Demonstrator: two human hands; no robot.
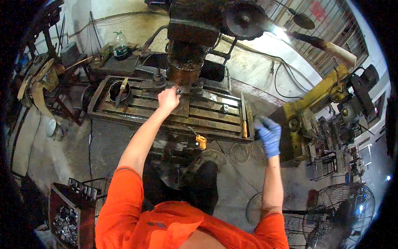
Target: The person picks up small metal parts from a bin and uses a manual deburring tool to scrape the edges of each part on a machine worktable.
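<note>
Under the dark spindle head [185, 68] of a milling machine, my bare left hand [168, 99] is closed, its fingertips pinching at a small metal piece [178, 91] too small to make out. It is above the slotted, oily machine table [207, 121]. My right hand [268, 135], in a blue striped glove, curls beyond the table's right end; what its fingers close on is hidden. Beside it, a file [244, 120] with a wooden handle lies along the table's right edge. A brush [122, 92] rests across a dark pot [112, 91] on the table's left end.
A yellow-handled lever or tool [200, 142] is at the table's front edge. A plastic bottle [120, 45] stands at the back left. A bin of metal pieces [66, 222] is at lower left, a fan [340, 213] at lower right. A yellow machine [298, 112] stands right.
</note>
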